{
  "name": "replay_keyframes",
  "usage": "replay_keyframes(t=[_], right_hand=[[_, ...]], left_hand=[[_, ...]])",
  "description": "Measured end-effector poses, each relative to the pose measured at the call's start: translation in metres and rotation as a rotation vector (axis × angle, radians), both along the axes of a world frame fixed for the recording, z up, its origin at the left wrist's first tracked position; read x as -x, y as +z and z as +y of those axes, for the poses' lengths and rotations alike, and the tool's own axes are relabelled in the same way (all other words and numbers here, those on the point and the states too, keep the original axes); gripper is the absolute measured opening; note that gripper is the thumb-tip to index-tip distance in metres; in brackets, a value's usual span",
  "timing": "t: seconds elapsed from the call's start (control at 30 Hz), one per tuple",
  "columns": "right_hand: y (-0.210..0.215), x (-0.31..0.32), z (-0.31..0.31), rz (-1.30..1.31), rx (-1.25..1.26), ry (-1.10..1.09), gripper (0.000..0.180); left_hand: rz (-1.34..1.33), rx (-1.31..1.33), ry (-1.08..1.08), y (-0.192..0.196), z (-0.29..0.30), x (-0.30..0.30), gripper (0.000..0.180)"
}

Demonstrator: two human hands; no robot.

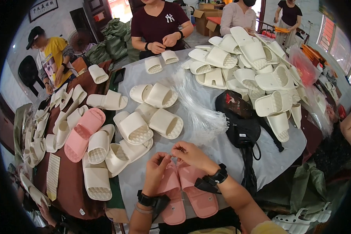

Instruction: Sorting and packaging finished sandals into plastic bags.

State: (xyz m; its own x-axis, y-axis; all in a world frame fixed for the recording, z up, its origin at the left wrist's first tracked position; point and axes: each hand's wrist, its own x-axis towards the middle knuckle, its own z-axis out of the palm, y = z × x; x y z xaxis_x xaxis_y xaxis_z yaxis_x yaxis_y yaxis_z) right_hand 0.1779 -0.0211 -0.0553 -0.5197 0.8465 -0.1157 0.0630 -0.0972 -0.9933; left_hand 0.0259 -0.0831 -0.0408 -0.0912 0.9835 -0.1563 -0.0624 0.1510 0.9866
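Observation:
A pair of pink slippers point(173, 210) lies side by side at the near edge of the grey-covered table, partly hidden by my hands. Over their far ends, the fingertips of my left hand point(156, 171) are pinched together. Right beside them, my right hand point(195, 156) is also closed in a pinch, the fingertips almost meeting. Whatever they hold is too small to make out. Beyond my hands a bundle of clear plastic strands point(201, 111) spreads over the table. Several cream slippers point(165, 123) sit just to the left of it.
A tall heap of cream slippers point(218, 58) fills the far right. Nearer lies a black bag point(243, 130) with straps. On the brown-covered left side are more cream slippers and a pink slipper point(82, 136). Across the table stands a person in a dark shirt point(156, 23); others work nearby.

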Motion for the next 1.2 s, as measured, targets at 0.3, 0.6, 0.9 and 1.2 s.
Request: replay_keyframes(t=[0.3,0.6,0.9,1.2], right_hand=[[-0.002,-0.002,0.001,-0.010,-0.074,0.021,0.024],[0.003,-0.003,-0.001,-0.025,-0.032,0.010,0.025],[-0.005,-0.002,0.000,-0.031,-0.111,0.009,0.023],[0.001,-0.003,0.003,-0.013,-0.052,0.042,0.021]], left_hand=[[-0.005,-0.025,-0.012,0.001,0.000,-0.001,0.017],[-0.020,-0.025,-0.008,-0.004,0.001,-0.001,0.015],[0.035,-0.021,-0.001,-0.002,0.000,0.000,0.016],[0.055,-0.030,-0.027,-0.004,0.006,0.002,0.018]])
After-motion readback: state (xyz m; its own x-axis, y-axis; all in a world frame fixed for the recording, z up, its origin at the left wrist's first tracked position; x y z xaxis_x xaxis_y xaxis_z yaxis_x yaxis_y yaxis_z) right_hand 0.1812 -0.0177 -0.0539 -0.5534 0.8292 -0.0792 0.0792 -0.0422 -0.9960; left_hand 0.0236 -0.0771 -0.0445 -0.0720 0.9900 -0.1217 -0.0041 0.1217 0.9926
